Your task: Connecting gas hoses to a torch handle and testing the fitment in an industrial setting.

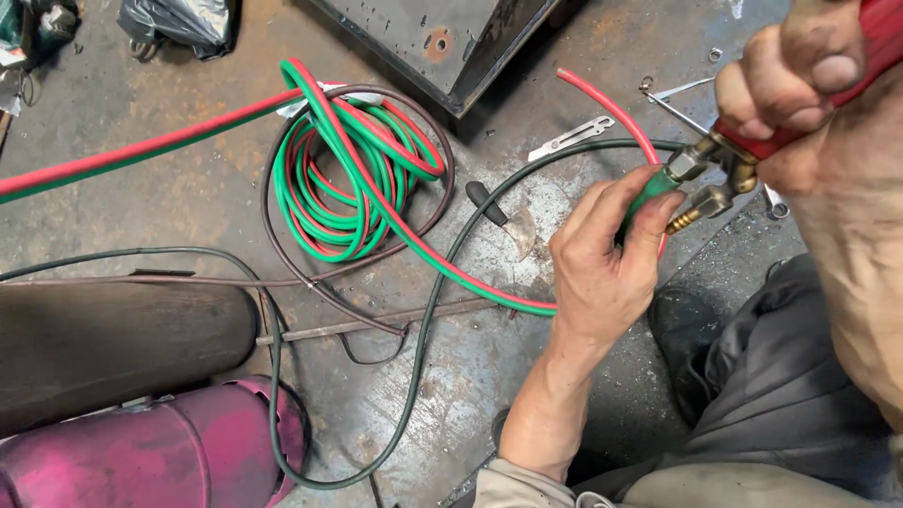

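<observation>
A red-handled torch with brass fittings [743,150] was gripped in the right hand [790,71], whose fingers were wrapped tightly round the red handle at the upper right of the view. The end of a green rubber hose [651,191] was pinched between the thumb and fingers of the left hand [602,263] and was held against one of the brass inlet fittings; a second brass barbed fitting [691,214] just beside it was left bare. A loose red rubber hose [607,103] was seen curving up from behind the left hand. On the stained concrete floor [207,198], a coil of paired red and green hose [353,183] was laid to the left of the hands, well apart from them, with a dark thin cable [428,320] looped around it. A small trowel-like scraper with a black handle [503,218] was lying between the coil and the left hand. A magenta gas cylinder [150,452] and a dark brown cylinder [113,343] were lying at the lower left.
</observation>
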